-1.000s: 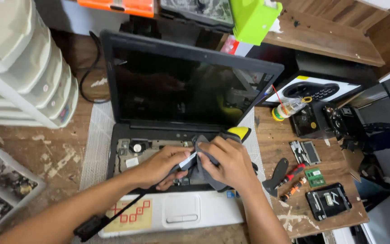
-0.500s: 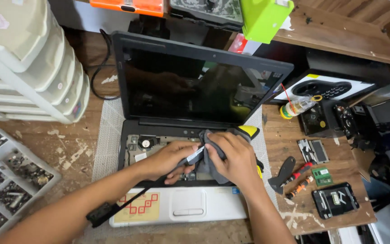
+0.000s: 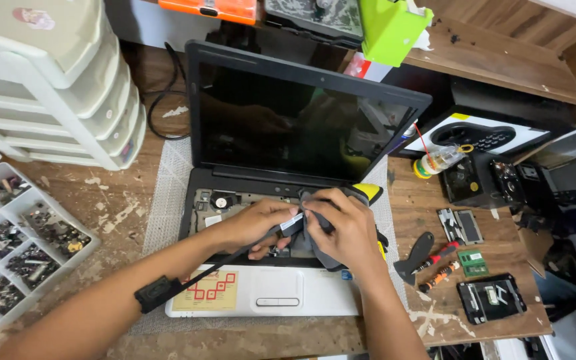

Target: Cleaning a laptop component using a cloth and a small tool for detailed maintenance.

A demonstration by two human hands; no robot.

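The laptop (image 3: 268, 200) stands open mid-bench; its wide dark screen (image 3: 295, 123) is unlit. On its white palm rest, lower left, sits a yellowish label with red squares (image 3: 207, 292). Right of the laptop lies a black-and-white box (image 3: 478, 137).

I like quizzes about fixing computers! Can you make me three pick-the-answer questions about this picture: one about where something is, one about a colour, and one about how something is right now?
1. Where is the clear plastic tray of small metal parts?
A. left of the laptop
B. on the screen
C. right of the laptop

2. What colour is the laptop's palm rest?
A. red
B. white
C. green

3. How is the black open laptop?
A. lid shut
B. screen lit
C. keyboard off, insides showing

Answers: 1 A, it sits at the left edge. 2 B, it looks white. 3 C, the left hand and right hand work over bare parts with a grey cloth.
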